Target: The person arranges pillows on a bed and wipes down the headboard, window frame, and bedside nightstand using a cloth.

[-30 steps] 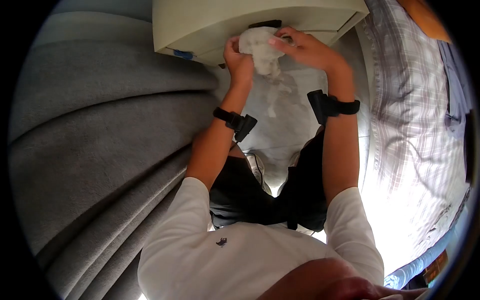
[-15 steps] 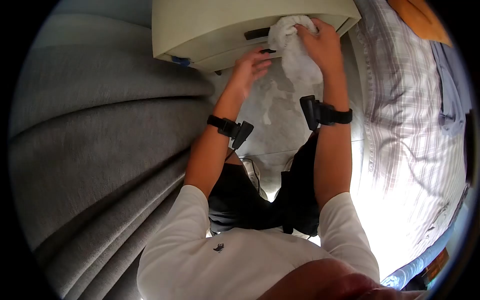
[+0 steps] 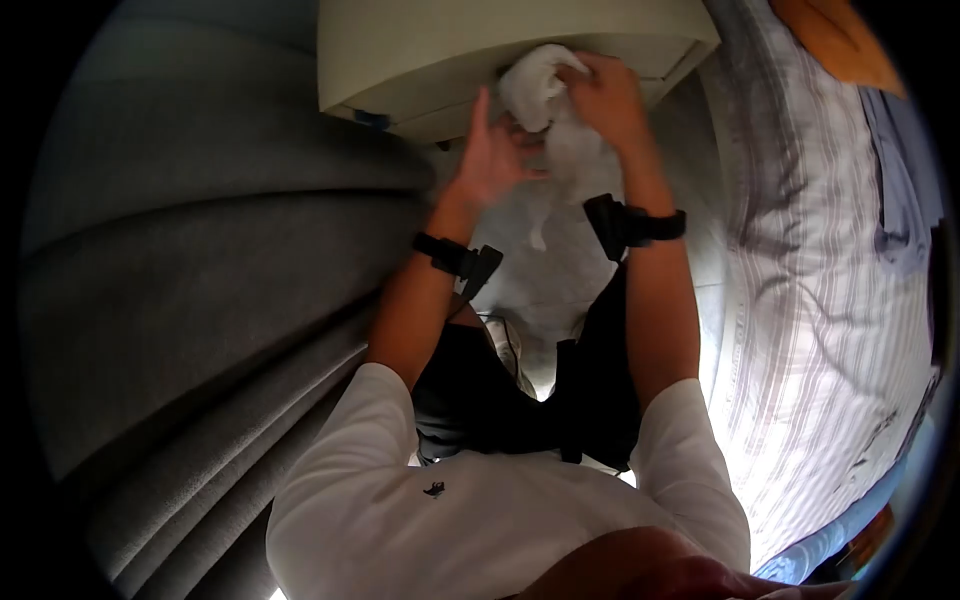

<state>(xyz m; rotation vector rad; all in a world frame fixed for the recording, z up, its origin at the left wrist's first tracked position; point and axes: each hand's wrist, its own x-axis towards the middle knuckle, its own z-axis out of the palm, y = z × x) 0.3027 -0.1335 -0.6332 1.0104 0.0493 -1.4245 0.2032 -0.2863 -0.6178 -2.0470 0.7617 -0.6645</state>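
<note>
A white cloth hangs bunched from my right hand, which is closed on its upper edge. Its lower part droops over the grey floor, in front of the pale cabinet with a curved drawer front. My left hand, slightly blurred, is just left of the cloth with thumb and fingers spread. Whether its fingertips touch the cloth I cannot tell. The cloth covers part of the drawer front, and its dark handle is mostly hidden.
Dark grey upholstered furniture lines the left side. On the right is a bed with a striped cover, with an orange cloth and a grey-blue garment on it. A blue piece sits at the cabinet's lower left corner.
My right hand has moved left and slightly down with the cloth. My left hand has lowered a little, its fingers spread wider beside the cloth. The whole view has dimmed.
</note>
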